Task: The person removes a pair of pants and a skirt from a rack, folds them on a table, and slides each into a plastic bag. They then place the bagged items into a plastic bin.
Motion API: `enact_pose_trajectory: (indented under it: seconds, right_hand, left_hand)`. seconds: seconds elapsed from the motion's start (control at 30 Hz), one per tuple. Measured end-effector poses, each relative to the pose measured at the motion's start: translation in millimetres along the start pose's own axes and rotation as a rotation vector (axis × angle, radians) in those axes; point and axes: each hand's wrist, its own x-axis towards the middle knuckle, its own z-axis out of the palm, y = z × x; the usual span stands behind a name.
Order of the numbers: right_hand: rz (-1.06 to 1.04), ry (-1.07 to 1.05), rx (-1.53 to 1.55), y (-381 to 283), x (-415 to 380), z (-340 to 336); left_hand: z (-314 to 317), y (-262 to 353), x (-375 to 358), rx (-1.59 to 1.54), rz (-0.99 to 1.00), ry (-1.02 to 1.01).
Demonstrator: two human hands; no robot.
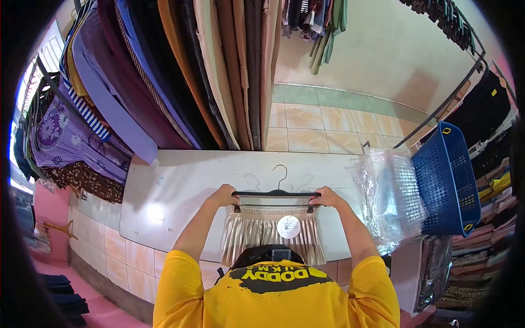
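A black clip hanger [276, 193] with a metal hook lies over the white table [180, 169]. From its two clips hangs a pleated beige garment [254, 227] with an elastic waistband and a round white tag [289, 227]. The fingers of my left hand [223, 195] are closed round the hanger's left end. Its right end is held by my right hand [327, 197]. The lower part of the garment is hidden behind my chest.
Clear plastic bags [389, 194] lie at the table's right end, beside a blue perforated basket [448, 180]. Beyond the table's far left edge hang long garments [180, 71]. More clothes [71, 131] hang at the left, and stacked clothes [492, 240] stand at the right.
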Motion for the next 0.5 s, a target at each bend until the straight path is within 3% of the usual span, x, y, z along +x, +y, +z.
enact_pose_trajectory:
  seconds: [0.1, 0.23, 0.4, 0.47, 0.5]
  right_hand:
    - [-0.172, 0.148, -0.045, 12, 3, 8]
    - [-0.122, 0.177, 0.027, 15, 5, 7]
    - [-0.255, 0.283, -0.069, -18, -6, -9]
    - [-0.229, 0.228, -0.110, -35, -17, -19]
    - [-0.384, 0.215, -0.058, -33, -17, -24]
  left_hand:
    - [2, 4, -1, 0.070, 0.077, 0.066]
    - [-4, 19, -9, 0.005, 0.072, 0.142]
    - [-31, 25, -2, 0.000, 0.096, 0.192]
    - [-49, 31, -2, 0.008, 0.194, 0.304]
    - [-56, 34, -5, 0.015, 0.181, 0.297]
